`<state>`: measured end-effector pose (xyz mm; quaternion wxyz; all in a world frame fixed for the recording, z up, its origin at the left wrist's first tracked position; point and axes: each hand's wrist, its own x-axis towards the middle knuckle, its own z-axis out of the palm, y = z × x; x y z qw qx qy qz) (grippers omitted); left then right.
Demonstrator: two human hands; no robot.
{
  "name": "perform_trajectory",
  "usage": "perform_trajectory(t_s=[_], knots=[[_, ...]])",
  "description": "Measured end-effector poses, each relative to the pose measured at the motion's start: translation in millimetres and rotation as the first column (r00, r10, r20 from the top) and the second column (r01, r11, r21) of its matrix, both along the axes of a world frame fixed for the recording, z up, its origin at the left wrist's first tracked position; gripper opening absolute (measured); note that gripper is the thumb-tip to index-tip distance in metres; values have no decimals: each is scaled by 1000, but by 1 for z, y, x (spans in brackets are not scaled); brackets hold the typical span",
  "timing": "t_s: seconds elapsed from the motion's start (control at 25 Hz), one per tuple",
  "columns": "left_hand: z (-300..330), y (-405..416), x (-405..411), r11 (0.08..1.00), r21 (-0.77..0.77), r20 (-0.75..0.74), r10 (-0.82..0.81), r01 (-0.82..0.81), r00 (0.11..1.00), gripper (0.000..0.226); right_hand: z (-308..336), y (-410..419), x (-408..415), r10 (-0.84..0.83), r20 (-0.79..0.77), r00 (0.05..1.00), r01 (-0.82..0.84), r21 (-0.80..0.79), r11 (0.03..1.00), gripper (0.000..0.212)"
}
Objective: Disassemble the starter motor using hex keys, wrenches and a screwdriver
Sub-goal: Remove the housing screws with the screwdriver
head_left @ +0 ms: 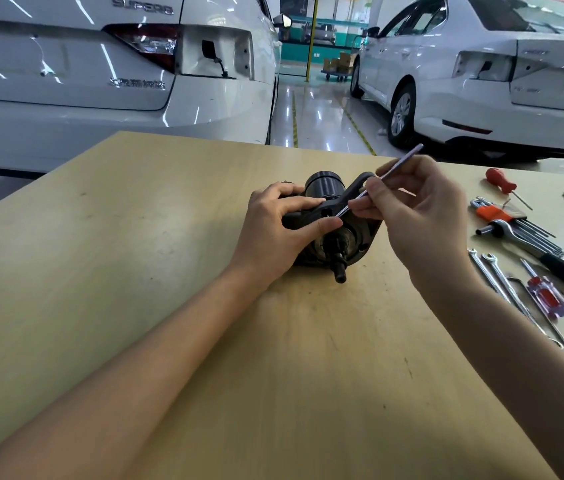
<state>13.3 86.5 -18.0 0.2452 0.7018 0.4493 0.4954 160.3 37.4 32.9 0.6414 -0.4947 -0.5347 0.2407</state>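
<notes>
Head view, left hand (275,230) gripping starter motor (334,220), right hand (422,216) pinching hex key (399,162), tip hidden.

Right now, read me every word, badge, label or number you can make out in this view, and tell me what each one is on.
"SUPERB": raised lettering on the boot lid of the left white car.
Chrome badge lower on that boot lid: characters too blurred to read.
Badges on the right white car: too small and blurred to read.
Starter motor, hex key and the tools beside them: no readable markings.
</notes>
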Motion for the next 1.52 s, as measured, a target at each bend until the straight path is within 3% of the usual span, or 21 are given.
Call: perform_trajectory(t_s=[0.16, 0.36, 0.48, 0.64, 0.72, 0.76, 0.8, 0.88, 0.92, 1.0, 1.12, 1.24, 1.52], knots=[[-1, 1, 2, 1000, 14, -15, 19, -19, 1000, 42, 18, 6, -8, -21, 280, 960, 18, 13, 1000, 13], [1, 0, 2, 999, 52, -55, 14, -11, 998, 42, 28, 9, -23, -61, 601, 797, 18, 79, 997, 11], [-1, 1, -1, 998, 59, -98, -4, 9, 995, 35, 26, 12, -33, -79, 695, 714, -7, 120, 993, 14], [-1, 1, -5, 996, 67, -97, -57, 64, 994, 6, 14, 13, -46, -102, 783, 613, -75, 185, 980, 17], [-2, 3, -6, 996, 64, -130, -55, 63, 990, 6, 6, 14, -49, -61, 813, 579, -119, 158, 980, 17], [-2, 3, -6, 997, 50, -135, -53, 60, 989, 8, 1, 12, -48, -57, 787, 614, -129, 171, 977, 17], [-2, 3, -6, 997, 43, -126, -52, 58, 991, 17, -3, 10, -43, -60, 702, 710, -119, 203, 972, 16], [-3, 3, -8, 996, 35, -88, -76, 79, 993, 38, -6, 5, -24, 2, 313, 950, -67, 199, 978, 16], [-3, 3, -9, 996, 30, -76, -84, 86, 994, 44, -6, 1, -12, 71, 70, 995, -81, 150, 985, 15], [-3, 4, -10, 996, 26, -72, -83, 85, 994, 46, -7, -8, 10, 185, -233, 955, -198, -33, 980, 10], [-2, 4, -10, 997, 43, -91, -68, 72, 994, 44, -11, -17, 25, 381, -312, 870, -481, -376, 792, 17], [0, 4, -10, 996, 68, -109, -50, 58, 993, 44, -13, -19, 22, 438, -349, 829, -558, -568, 605, 26], [1, 3, -10, 995, 88, -103, -46, 55, 994, 43, -14, -16, 10, 363, -420, 832, -551, -548, 629, 18]])
